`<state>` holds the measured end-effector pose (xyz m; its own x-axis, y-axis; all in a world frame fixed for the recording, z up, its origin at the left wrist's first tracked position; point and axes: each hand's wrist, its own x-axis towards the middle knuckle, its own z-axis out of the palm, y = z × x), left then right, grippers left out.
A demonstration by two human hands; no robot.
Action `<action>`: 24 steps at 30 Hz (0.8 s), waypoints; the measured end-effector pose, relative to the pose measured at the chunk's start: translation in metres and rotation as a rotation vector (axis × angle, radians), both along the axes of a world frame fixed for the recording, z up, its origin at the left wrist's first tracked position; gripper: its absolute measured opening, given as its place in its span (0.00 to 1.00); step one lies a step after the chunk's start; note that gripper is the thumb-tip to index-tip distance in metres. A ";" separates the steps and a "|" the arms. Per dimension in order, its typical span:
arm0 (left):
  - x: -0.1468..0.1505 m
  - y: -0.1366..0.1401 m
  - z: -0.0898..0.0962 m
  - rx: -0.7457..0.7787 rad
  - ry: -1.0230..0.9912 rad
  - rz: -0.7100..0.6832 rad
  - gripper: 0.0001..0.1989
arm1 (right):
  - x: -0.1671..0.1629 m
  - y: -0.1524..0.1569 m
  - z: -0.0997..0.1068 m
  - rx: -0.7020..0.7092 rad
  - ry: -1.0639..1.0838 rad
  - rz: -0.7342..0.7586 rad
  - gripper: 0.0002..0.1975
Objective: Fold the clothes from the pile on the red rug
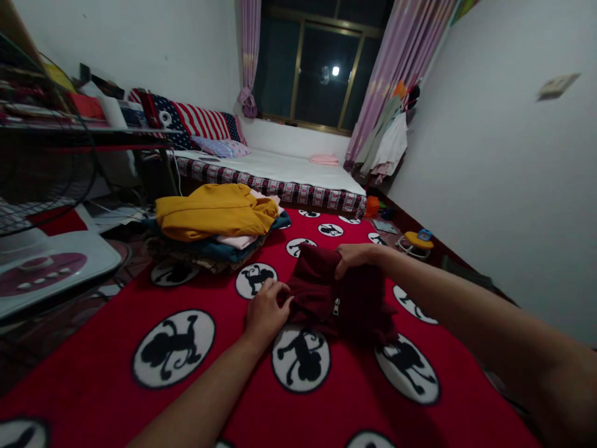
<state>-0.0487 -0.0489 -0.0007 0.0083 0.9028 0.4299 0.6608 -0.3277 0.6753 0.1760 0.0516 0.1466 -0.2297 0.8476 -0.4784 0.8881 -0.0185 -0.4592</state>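
Note:
A dark maroon garment with a zipper (317,283) lies bunched on the red blanket (233,386) printed with monkey figures in white circles. My left hand (269,309) pinches the garment's left edge between thumb and fingers. My right hand (357,256) grips its upper part from the far side, fingers wrapped over the cloth. The metal zipper pull (336,306) hangs in the middle of the garment. Left of it and farther back sits a pile of folded clothes, with a mustard-yellow garment (212,211) on top and a teal one (205,250) lower down.
Behind the blanket stands a second bed (280,171) with pillows, below a dark window. A desk (93,127) with clutter and a fan (41,180) are at the left. On the right floor is a yellow stool (418,241); clothes (389,140) hang by the curtain.

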 end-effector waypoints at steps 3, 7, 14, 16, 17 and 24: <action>-0.002 0.002 0.000 0.008 -0.051 0.023 0.05 | 0.005 -0.018 0.021 0.100 0.157 -0.183 0.15; -0.005 0.005 -0.002 0.067 -0.109 0.033 0.08 | 0.022 -0.030 0.057 0.181 0.480 -0.472 0.15; -0.008 0.009 -0.007 0.074 -0.152 -0.001 0.09 | 0.021 -0.053 0.045 0.515 1.195 -0.835 0.06; -0.009 0.009 -0.008 0.086 -0.146 -0.007 0.09 | 0.011 -0.074 0.009 0.572 1.225 -0.929 0.09; -0.010 0.010 -0.009 0.096 -0.142 -0.008 0.09 | 0.005 -0.088 -0.013 0.550 1.260 -0.966 0.10; -0.009 0.007 -0.006 0.096 -0.165 -0.021 0.10 | -0.005 -0.214 -0.124 0.030 1.375 -0.928 0.12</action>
